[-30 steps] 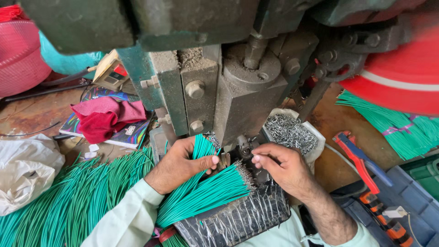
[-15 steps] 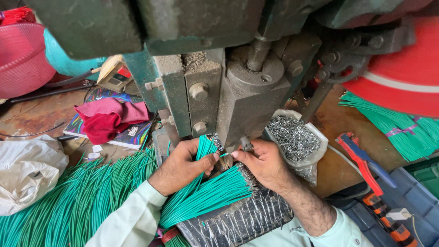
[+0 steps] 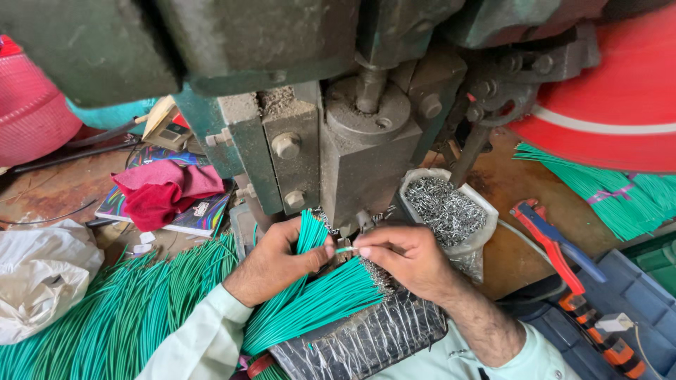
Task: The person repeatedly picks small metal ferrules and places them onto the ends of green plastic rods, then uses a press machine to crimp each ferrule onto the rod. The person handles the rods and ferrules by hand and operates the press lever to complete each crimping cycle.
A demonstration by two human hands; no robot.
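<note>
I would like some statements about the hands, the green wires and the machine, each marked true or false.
1. The left hand holds a bundle of green wires. True.
2. The right hand pinches a single green wire. True.
3. The bag of metal pins lies left of the press. False: it lies to its right.
4. The red cloth covers the right hand. False: it lies on a book, far left.

A press machine [image 3: 359, 141] stands behind the left hand [image 3: 271, 260] and right hand [image 3: 408, 260], which meet over a wire bundle [image 3: 317, 302] below it. A bag of metal pins [image 3: 443, 207] sits right of the machine, pliers [image 3: 556, 243] farther right, loose wires [image 3: 113, 317] left, and a cloth [image 3: 162, 190] on a book [image 3: 197, 218] behind them.
</note>
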